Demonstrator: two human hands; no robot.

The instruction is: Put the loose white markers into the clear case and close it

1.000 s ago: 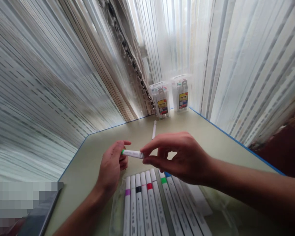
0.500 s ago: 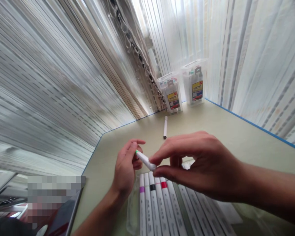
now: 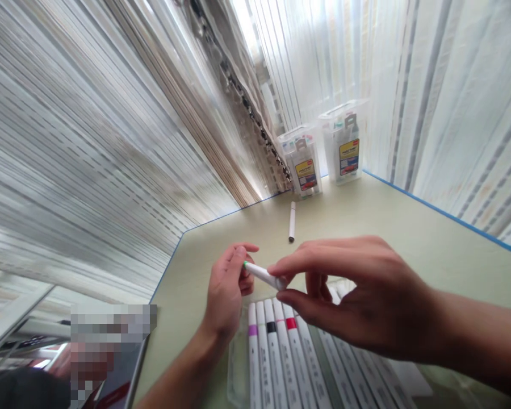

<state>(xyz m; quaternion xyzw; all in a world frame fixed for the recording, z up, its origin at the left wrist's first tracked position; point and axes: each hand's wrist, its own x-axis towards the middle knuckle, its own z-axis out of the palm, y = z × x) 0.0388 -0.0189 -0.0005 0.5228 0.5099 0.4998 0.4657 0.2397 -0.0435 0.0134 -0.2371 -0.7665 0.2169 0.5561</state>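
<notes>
Over a pale green table [image 3: 196, 244], the left hand [image 3: 226, 284] grips a white marker [image 3: 262, 275] by its green-banded end while the right hand [image 3: 361, 289] pinches the other; a fingertip slip could drop it onto the marker row [image 3: 290, 360] below. Print on the barrels and clear cases' [image 3: 343, 145] yellow labels [image 3: 306, 174] is too small to read.

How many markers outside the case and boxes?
2. One marker held by left hand and right hand; second marker on the table, near the left box. Right hand may hide more.
</notes>
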